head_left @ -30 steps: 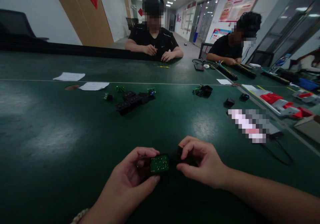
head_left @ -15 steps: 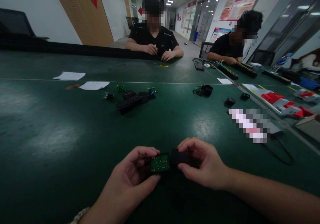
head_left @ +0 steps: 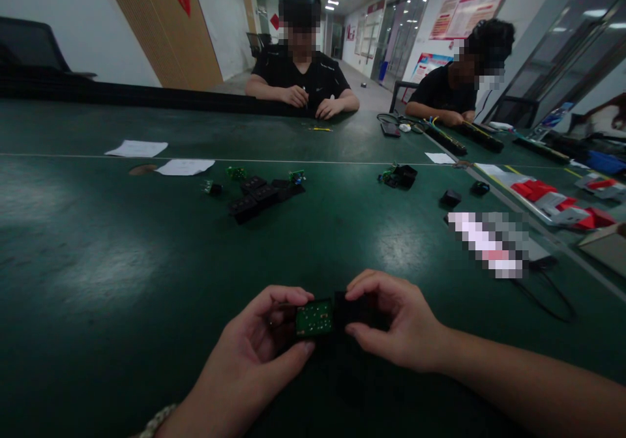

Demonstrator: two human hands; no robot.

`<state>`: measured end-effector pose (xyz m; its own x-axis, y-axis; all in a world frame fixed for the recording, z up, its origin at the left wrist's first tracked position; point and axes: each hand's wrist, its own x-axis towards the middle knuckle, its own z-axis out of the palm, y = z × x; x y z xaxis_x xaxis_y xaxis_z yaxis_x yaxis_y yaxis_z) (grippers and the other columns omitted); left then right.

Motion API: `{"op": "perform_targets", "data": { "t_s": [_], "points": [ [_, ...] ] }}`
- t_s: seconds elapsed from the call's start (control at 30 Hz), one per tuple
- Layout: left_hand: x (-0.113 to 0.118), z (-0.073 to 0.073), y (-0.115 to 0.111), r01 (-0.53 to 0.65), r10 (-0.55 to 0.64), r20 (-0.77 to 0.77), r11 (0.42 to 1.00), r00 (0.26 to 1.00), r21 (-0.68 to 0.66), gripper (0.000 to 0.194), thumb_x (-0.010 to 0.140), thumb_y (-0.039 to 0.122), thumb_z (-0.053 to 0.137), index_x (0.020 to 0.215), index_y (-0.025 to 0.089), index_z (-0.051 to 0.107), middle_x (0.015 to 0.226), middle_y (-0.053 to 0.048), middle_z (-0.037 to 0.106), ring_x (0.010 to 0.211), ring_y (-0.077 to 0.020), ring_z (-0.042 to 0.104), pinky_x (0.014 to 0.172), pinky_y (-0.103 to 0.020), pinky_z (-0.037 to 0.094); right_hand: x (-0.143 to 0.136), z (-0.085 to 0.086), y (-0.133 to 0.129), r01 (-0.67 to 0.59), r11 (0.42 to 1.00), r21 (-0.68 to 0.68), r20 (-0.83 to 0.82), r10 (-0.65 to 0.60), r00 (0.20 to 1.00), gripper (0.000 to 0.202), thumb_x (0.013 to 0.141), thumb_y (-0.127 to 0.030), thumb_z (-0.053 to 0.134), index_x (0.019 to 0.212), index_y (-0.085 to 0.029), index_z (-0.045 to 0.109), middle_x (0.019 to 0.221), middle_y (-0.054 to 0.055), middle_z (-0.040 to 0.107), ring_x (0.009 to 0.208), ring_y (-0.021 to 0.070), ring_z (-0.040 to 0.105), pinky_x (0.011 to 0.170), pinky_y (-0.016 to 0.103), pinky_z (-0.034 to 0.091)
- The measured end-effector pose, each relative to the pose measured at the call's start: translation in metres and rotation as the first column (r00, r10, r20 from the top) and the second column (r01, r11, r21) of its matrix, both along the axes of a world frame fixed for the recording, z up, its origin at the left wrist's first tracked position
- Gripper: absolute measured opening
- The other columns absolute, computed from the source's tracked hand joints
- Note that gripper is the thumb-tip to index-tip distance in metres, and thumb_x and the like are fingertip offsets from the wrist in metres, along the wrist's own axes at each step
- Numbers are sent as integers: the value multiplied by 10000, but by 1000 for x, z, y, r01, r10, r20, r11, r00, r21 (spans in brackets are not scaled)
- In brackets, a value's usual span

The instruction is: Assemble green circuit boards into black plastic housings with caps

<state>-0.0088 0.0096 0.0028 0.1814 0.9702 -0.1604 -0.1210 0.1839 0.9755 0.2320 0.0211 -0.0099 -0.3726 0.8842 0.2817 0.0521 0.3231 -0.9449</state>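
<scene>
My left hand point(head_left: 264, 340) grips a green circuit board point(head_left: 313, 319) by its upper and lower edges, its soldered face turned toward me. A dark rim, seemingly of a black casing, runs round the board. Just to the right, my right hand point(head_left: 391, 317) pinches a black plastic housing piece point(head_left: 346, 306) between thumb and fingers. The two pieces are side by side, very close; whether they touch I cannot tell. Both hands are above the green table point(head_left: 205, 262).
Black casings point(head_left: 254, 200) and small circuit boards point(head_left: 297, 177) lie farther back. Another board-and-casing pair point(head_left: 403, 176) is right of them, with black blocks point(head_left: 450, 198) beyond. A blurred-out device point(head_left: 489, 246) with a cable lies at right. Two people sit across the table.
The black housing piece in my right hand has turned slightly, and my right fingers have shifted a little to the left. My left hand with the circuit board stays almost still.
</scene>
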Motion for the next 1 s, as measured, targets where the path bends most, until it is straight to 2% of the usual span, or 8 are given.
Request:
{"op": "perform_targets", "data": {
  "t_s": [0.17,0.27,0.43,0.63,0.8,0.9,1.0],
  "points": [
    [2,2,2,0,0,-1,1000,1000,1,352,660,62,849,939,266,784,1038,-21,779,981,-214,753,869,-289,617,0,2,1,12,999,31,1,-12,1000,307,814,-132,780,1087,-229,679,1021,42,682,844,159,665,698,284,541],
    [2,4,2,-2,2,1,1000,1000,4,353,645,61,854,929,261,786,1029,-24,780,972,-219,753,862,-293,619,-1,0,0,25,1000,-10,4,-25,1000,272,829,-139,765,1062,-231,660,990,35,681,808,154,661,663,275,538],
    [2,5,2,-6,6,-11,1000,1000,-12,340,646,73,850,923,257,780,1031,-28,784,979,-226,757,866,-305,622,-2,-2,-1,31,998,-58,-33,-33,999,384,830,-112,748,1156,-253,602,934,9,690,775,145,678,656,262,562],
    [2,3,2,4,-4,-13,1000,1000,3,345,652,65,846,931,255,777,1031,-24,777,981,-220,754,873,-302,615,0,2,1,12,999,50,21,-13,1000,164,859,-130,731,984,-213,664,914,32,690,740,144,649,592,259,521],
    [0,1,-1,17,-17,-2,1000,1000,14,334,700,68,836,964,264,773,1071,-25,775,1014,-220,749,895,-302,609,0,6,0,34,999,-2,24,-34,999,135,870,-168,729,970,-212,650,830,12,672,677,134,632,565,254,513],
    [1,4,0,13,-13,-1,1000,1000,-3,327,680,70,847,939,256,772,1048,-26,775,981,-218,753,877,-300,616,0,7,-1,64,995,-70,23,-62,998,176,864,-192,744,1004,-217,640,793,-5,657,649,127,630,552,241,519],
    [2,6,1,0,0,-10,1000,1000,-5,341,658,64,853,930,253,774,1021,-24,776,957,-214,755,856,-288,619,0,6,-1,86,991,-98,-5,-87,996,316,846,-167,749,1132,-226,629,858,3,673,668,121,649,559,232,536]
  ]
}}
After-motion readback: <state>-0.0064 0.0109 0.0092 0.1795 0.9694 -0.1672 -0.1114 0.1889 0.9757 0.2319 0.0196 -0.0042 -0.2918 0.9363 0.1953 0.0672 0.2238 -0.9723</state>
